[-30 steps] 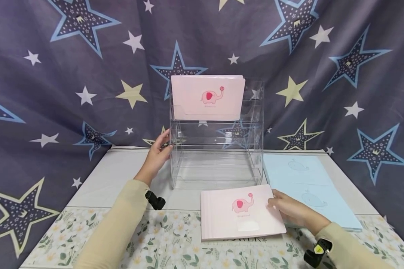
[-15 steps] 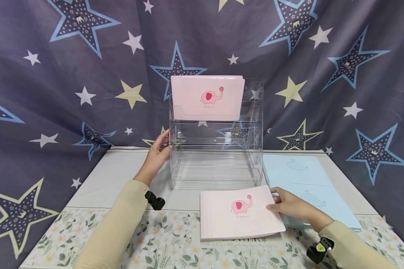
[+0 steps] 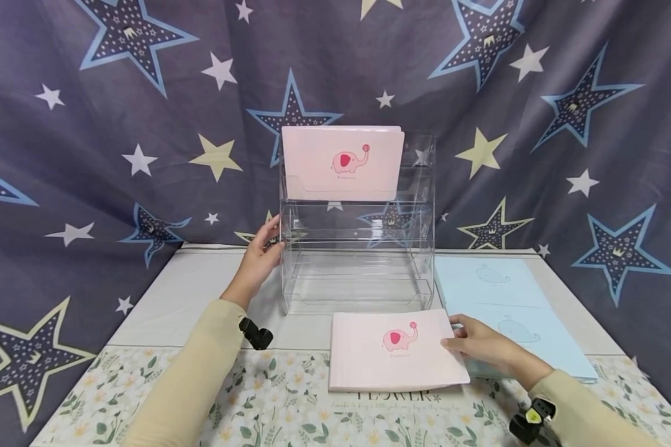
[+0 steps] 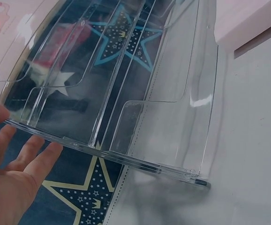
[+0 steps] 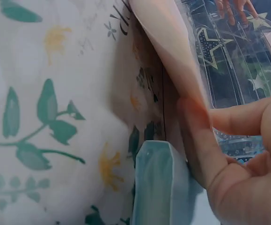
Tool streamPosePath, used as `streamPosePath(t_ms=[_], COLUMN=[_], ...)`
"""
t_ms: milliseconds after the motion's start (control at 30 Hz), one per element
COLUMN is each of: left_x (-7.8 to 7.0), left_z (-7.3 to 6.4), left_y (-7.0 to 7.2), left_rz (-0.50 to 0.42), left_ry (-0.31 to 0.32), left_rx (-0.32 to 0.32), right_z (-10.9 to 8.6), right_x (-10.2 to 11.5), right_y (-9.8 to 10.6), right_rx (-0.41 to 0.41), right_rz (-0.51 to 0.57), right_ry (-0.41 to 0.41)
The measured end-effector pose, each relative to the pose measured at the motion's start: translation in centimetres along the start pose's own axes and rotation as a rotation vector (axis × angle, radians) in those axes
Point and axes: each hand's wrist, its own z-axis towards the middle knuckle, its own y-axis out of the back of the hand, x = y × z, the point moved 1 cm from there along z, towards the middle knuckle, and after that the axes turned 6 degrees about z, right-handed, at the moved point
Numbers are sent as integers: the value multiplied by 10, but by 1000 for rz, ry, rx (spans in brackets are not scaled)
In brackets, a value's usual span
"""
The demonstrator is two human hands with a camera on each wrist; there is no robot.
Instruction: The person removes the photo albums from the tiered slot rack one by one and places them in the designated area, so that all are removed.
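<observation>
A clear plastic tiered rack (image 3: 363, 267) stands mid-table. My left hand (image 3: 261, 261) grips its left side panel, thumb on one face and fingers on the other in the left wrist view. One or more pink elephant booklets (image 3: 343, 162) stand upright in its top tier. In front of the rack, my right hand (image 3: 483, 344) pinches the right edge of a stack of pink elephant booklets (image 3: 369, 357). From the right wrist, the thumb and a finger hold the bending pink covers (image 5: 172, 44). How many booklets are held cannot be told.
Light-blue whale booklets (image 3: 520, 298) lie in two stacks to the right of the rack, close by my right hand. A floral mat (image 3: 279, 403) covers the table's front. The star-printed curtain (image 3: 162, 136) hangs right behind the rack.
The pink stack has risen slightly, baring more of the mat's lettering beneath. Its fanned left edges look more even. My left hand keeps its grip on the rack.
</observation>
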Motion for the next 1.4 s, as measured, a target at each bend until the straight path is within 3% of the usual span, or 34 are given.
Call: streamPosePath(t_ms=[167,333,467,733,1133,1400], left_x=[2,2,0,-4,-2,-1], left_z=[0,1,0,-2,0,0], left_y=[0,0,0,0,-1,0], left_rz=[10,14,9,3,49,49], left_ry=[0,0,-6,0,12,9], left_rx=[2,5,7,8,-13,-5], right_z=[-4,-6,-5,-4,2,5], right_x=[2,3,5,12,50,88], right_y=[1,6,10,16,32,44], right_rx=[36,68,44,-4,-49,-181], right_rz=[-72,-141,-231,-371,-391,-339], right_ry=[-4,51,114,146,243,361])
